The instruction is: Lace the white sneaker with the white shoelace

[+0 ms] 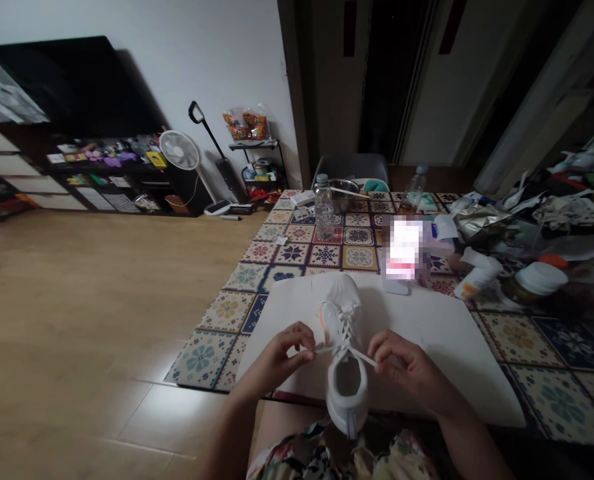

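Observation:
A white sneaker (347, 393) lies on a white sheet (431, 340) at the table's near edge, toe pointing away from me and heel toward my lap. Its laces (347, 328) run crisscross up the tongue and cross at the top. My left hand (291, 350) pinches one lace end out to the left of the shoe. On the other side, my right hand (399, 360) grips the opposite lace end. Both lace ends look stretched fairly straight between the shoe and my fingers.
Past the sheet stands a phone (397, 287) with a blurred bright screen. Clear plastic bottles (323, 210) and a metal bowl (344, 197) are farther back on the patterned tablecloth (257, 293). At right are a white-lidded jar (539, 280), a white bottle (478, 277) and piled clutter.

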Action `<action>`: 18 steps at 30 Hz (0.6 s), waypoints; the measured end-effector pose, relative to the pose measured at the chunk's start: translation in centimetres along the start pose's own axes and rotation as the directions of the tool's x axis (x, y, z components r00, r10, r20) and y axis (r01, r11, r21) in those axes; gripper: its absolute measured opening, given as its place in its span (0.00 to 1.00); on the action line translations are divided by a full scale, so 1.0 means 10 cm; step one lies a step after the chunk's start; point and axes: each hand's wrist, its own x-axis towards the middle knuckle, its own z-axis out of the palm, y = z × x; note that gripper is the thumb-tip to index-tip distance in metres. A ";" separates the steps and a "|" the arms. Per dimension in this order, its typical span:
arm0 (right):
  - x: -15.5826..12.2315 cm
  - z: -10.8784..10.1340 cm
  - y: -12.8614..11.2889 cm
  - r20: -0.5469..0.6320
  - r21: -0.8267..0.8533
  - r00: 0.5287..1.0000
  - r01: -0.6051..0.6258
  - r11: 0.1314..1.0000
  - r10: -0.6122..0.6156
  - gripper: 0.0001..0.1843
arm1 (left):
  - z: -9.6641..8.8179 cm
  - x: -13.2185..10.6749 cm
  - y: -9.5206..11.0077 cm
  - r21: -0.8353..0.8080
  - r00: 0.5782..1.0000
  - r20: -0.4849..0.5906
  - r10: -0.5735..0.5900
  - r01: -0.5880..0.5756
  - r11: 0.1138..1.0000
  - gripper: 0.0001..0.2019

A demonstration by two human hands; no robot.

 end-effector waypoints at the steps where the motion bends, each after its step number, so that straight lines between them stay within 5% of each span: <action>1: 0.02 0.02 0.01 -0.002 0.102 1.000 -0.007 0.995 0.007 0.12 | 0.02 0.01 0.00 -0.064 0.999 -0.007 0.042 -0.043 0.997 0.16; 5: 0.17 0.20 0.05 -0.035 0.448 0.998 -0.033 0.893 0.054 0.12 | 0.23 0.09 -0.01 -0.399 1.000 -0.006 0.020 -0.021 0.917 0.18; 9: 0.30 0.43 0.08 -0.126 0.551 0.975 -0.086 0.830 0.185 0.14 | 0.47 0.20 -0.08 -0.556 0.994 -0.085 -0.069 0.010 0.831 0.19; 12: 0.34 0.49 0.09 -0.194 0.531 0.958 -0.078 0.844 0.211 0.13 | 0.54 0.24 -0.11 -0.578 0.990 -0.105 -0.089 0.012 0.816 0.20; 18: 0.34 0.47 0.07 -0.246 0.290 0.969 0.069 0.954 0.005 0.06 | 0.51 0.25 -0.10 -0.444 0.995 -0.090 0.033 -0.070 0.893 0.17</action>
